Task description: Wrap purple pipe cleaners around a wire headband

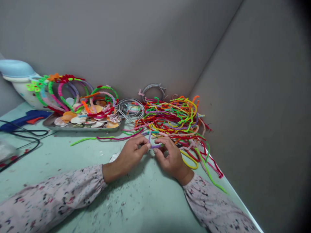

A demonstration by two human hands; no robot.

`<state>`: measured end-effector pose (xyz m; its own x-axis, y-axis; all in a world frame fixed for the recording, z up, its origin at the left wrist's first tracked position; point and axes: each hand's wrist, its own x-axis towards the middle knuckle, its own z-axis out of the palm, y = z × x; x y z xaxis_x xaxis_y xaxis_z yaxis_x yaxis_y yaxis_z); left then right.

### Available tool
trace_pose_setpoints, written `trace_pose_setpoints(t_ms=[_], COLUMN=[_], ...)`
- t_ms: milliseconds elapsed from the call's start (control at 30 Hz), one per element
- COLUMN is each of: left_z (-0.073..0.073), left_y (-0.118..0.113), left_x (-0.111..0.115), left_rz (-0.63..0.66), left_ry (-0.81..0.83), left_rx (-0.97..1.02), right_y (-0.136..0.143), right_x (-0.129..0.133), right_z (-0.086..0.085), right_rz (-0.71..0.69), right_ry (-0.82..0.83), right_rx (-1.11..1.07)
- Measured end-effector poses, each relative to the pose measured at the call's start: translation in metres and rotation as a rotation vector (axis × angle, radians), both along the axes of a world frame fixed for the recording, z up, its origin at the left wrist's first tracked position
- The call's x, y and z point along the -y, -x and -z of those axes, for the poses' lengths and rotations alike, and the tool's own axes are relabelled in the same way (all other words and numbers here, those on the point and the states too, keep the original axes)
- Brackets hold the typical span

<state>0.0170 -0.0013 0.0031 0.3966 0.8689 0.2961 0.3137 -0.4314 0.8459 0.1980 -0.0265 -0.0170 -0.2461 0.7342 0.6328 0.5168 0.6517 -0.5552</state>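
Between my hands, just above the table, is a purple pipe cleaner (pixel 155 146), bent so that one part points up and another runs sideways. My left hand (pixel 136 149) pinches it at the bend between thumb and forefinger. At the sideways part, my right hand (pixel 170 155) has its thumb and forefinger closed around the purple length. A teal stretch shows just behind the fingertips; whether it joins the purple piece I cannot tell. Directly behind my hands lies a tangled heap of coloured pipe cleaners (pixel 172 113).
A metal tray (pixel 82 128) holds shell-like discs and several fuzzy headbands (pixel 60 94). Coiled grey wire (pixel 131 110) lies beside it. To the left are a blue tool (pixel 24 119), a black cord (pixel 36 142) and a blue-lidded white container (pixel 21 81). Walls close off the back and right.
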Motion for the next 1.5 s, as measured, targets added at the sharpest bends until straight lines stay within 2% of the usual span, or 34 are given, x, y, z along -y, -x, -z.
trace_pose_setpoints(t_ms=[167, 333, 533, 733, 1200, 1500], left_z=[0.002, 0.001, 0.004, 0.006, 0.011, 0.007], left_y=[0.001, -0.001, -0.002, -0.001, -0.002, -0.001], left_x=[-0.001, 0.001, 0.005, 0.002, 0.000, 0.002], left_rz=[0.010, 0.008, -0.053, 0.012, -0.014, -0.048], left_ry=[-0.008, -0.016, -0.200, -0.317, -0.356, -0.326], left_rx=[-0.011, -0.019, 0.042, 0.065, 0.099, 0.040], right_y=[0.000, 0.000, 0.000, 0.000, -0.001, -0.001], right_x=[-0.002, -0.003, -0.002, -0.002, 0.000, 0.000], right_z=[0.003, 0.005, 0.003, 0.004, 0.000, -0.001], right_rz=[-0.041, 0.007, 0.043, 0.038, 0.009, 0.030], right_ry=[-0.037, -0.028, 0.014, 0.007, 0.022, 0.006], right_rx=[0.047, 0.040, -0.030, -0.038, -0.011, -0.005])
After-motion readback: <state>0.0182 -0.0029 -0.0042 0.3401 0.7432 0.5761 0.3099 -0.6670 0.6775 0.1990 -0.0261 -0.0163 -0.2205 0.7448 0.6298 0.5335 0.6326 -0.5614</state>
